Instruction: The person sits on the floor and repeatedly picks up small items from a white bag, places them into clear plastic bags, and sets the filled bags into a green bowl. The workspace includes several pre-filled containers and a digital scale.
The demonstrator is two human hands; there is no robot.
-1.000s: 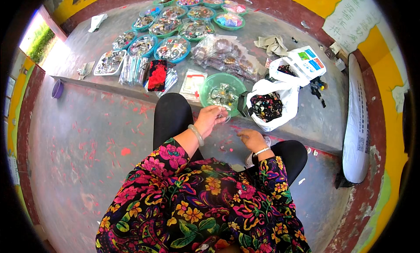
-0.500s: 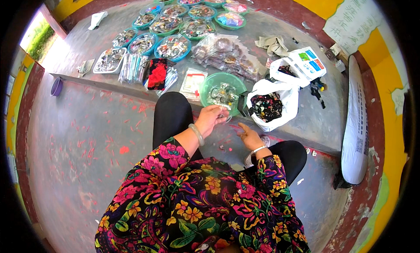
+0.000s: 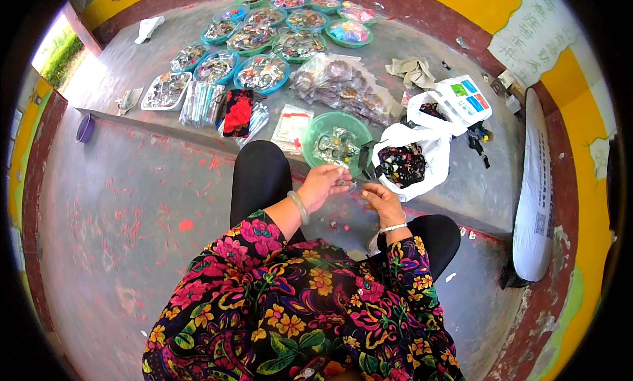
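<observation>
My left hand (image 3: 321, 187), with a pale bangle at its wrist, pinches a small, clear, thin piece (image 3: 352, 186) in its fingertips. Its exact kind is too small to make out. Close by on the right, my right hand (image 3: 383, 205) has its thumb and fingers drawn together toward that piece; what they grip, if anything, is too small to see. Just beyond both hands stands a light green basin (image 3: 322, 122) containing small clear packets. To its right a white plastic bag (image 3: 432, 175) gapes, full of dark, mixed-colour small pieces (image 3: 401, 165).
Several basins (image 3: 262, 73) of small goods cover the raised ledge (image 3: 178, 45) farther back. Clear bags of brown items (image 3: 343, 84), a red-and-black pouch (image 3: 238, 114) and a second white bag (image 3: 465, 99) lie nearer. A long silver-white padded object (image 3: 535, 190) leans at the right wall.
My right hand has come up and left, closer to my left hand, and its outstretched fingers have drawn together. My left hand has shifted slightly right, still pinching the clear piece.
</observation>
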